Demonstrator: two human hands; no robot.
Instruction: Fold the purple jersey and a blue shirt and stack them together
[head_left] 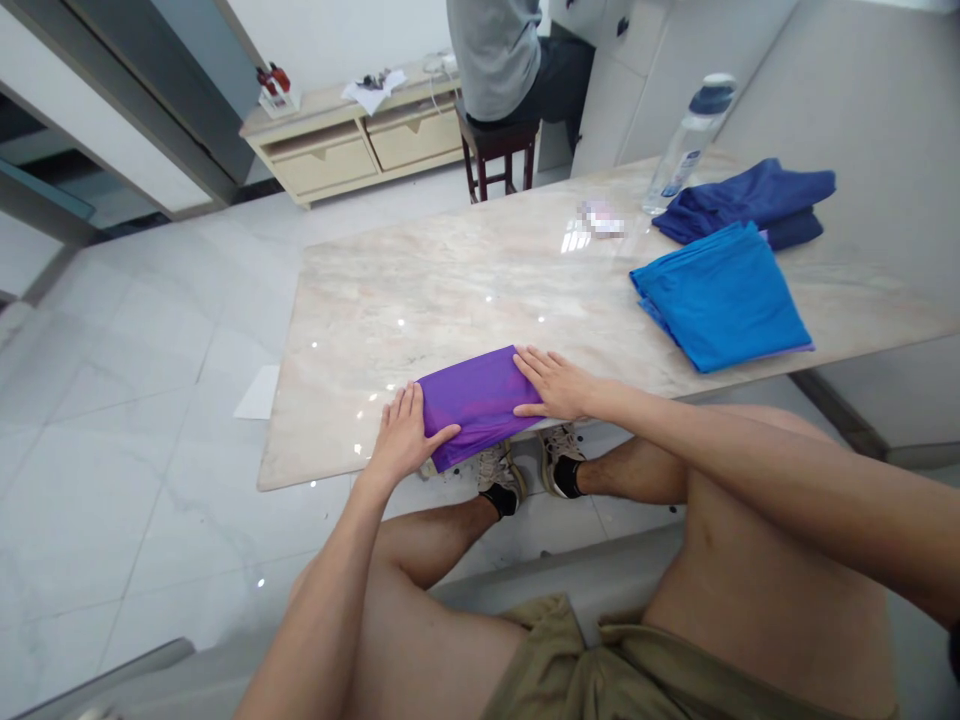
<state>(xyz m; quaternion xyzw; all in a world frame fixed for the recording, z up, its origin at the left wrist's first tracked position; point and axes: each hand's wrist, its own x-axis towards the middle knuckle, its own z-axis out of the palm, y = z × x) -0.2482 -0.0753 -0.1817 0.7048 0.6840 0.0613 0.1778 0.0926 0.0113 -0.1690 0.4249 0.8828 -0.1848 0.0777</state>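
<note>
A folded purple cloth lies at the near edge of the marble-topped table, its front side reaching slightly past the edge. My left hand rests on its left end, fingers stretched out and thumb spread over the fabric. On the right end lies my right hand, flat with its fingers apart. Neither hand grips the cloth. To the right, a folded bright blue cloth sits in front of a bunched dark blue cloth.
A clear water bottle stands at the back right of the table, near a small blurred item. Beyond, a person in a grey shirt sits on a dark stool beside a low cream cabinet. White paper lies past the table's left edge.
</note>
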